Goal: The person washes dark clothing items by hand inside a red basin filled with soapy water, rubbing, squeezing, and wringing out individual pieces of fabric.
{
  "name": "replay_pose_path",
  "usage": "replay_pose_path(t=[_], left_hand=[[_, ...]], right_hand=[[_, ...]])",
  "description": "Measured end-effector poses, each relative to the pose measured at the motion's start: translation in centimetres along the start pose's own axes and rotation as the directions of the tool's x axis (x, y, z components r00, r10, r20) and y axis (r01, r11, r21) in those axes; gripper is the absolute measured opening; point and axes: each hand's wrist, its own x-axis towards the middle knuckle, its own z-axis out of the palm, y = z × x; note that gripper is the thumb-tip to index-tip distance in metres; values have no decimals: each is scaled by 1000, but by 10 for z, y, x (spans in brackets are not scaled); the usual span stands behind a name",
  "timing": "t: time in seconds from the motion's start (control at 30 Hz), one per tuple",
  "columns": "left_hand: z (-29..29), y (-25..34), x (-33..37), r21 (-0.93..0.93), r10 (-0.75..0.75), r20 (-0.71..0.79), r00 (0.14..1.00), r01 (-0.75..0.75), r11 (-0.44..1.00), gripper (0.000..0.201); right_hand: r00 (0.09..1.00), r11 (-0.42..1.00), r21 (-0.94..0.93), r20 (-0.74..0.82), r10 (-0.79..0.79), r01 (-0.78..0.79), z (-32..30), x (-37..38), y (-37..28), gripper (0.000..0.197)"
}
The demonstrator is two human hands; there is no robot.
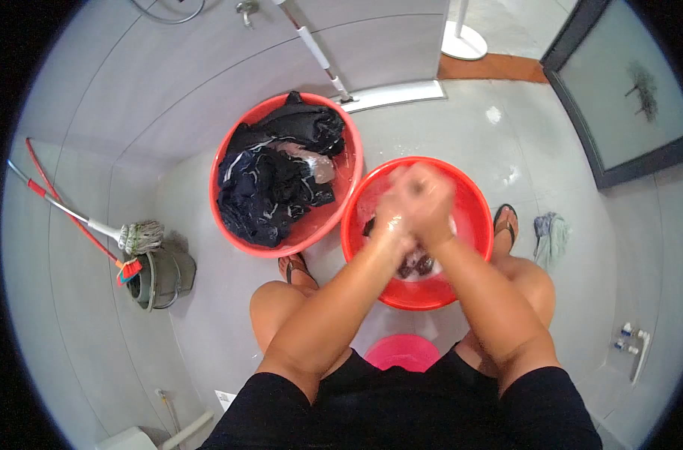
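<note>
Both of my hands are together above a red basin [474, 274] that stands between my feet. My left hand [392, 214] presses against my right hand [433, 201], and motion smears the fingers of both. Whether any cloth is caught between them is hidden. Below my wrists, dark wet cloth [415, 265] with whitish suds lies in the basin. Beyond it to the left, a larger salmon-coloured basin [220, 202] holds a heap of black and dark navy clothes [262, 195] and a pale pinkish piece [309, 161].
A pink stool or tub [403, 351] sits close under me. At left, a string mop [140, 237] and a red brush [130, 270] rest at a dark bucket [170, 274]. A greyish rag [551, 236] lies right of my foot. A floor squeegee [394, 96] leans at the wall; a framed glass door [626, 90] stands far right.
</note>
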Motion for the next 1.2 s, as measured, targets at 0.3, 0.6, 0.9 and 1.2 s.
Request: replay_pose_path(t=[0.3,0.6,0.9,1.2], left_hand=[[-5,-13,1,-60,-223,-652,725,244,968,18],[26,1,-5,7,-267,-667,696,364,931,27],[-2,91,3,486,209,-326,922,-26,873,39],[-26,65,-13,284,116,-522,845,43,958,39]], right_hand=[[976,966,-150,15,216,-211,-7,-2,-10,25],[987,982,-98,-24,157,-158,-17,-2,-5,32],[512,860,-337,698,501,-383,-73,49,-21,39],[885,774,439,318,340,-456,-33,18,-53,18]])
